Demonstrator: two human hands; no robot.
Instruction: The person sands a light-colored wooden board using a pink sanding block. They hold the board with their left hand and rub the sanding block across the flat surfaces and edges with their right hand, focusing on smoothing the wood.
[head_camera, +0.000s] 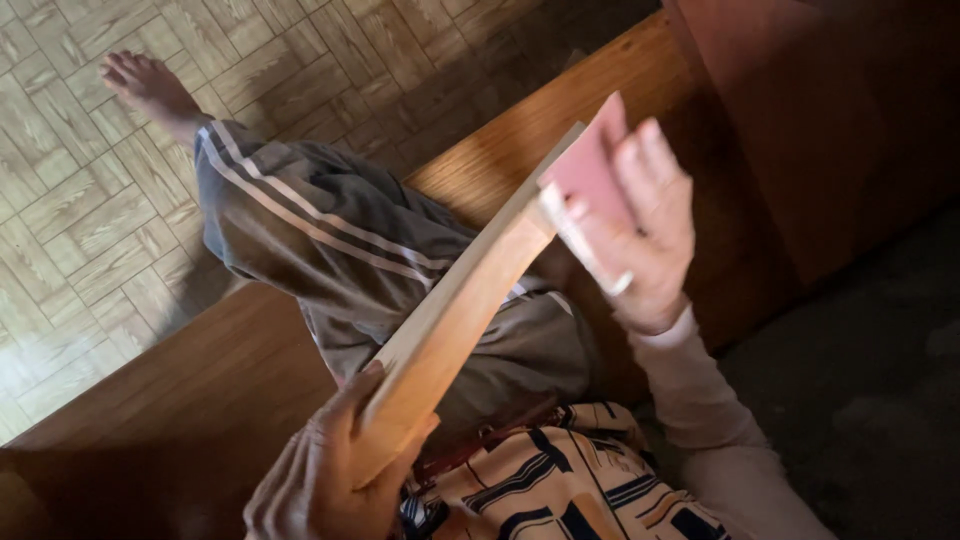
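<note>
While the left hand (320, 480) clamps its fingers on the wooden board's (455, 310) near end, the right hand (640, 235) pinches pink sandpaper (590, 165) against the far end, apparently mid-sanding.

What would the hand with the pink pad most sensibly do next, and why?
Probably slide the pink pad down along the wooden board: the right hand presses it against the board's upper end, while the left hand grips the lower end.
</note>
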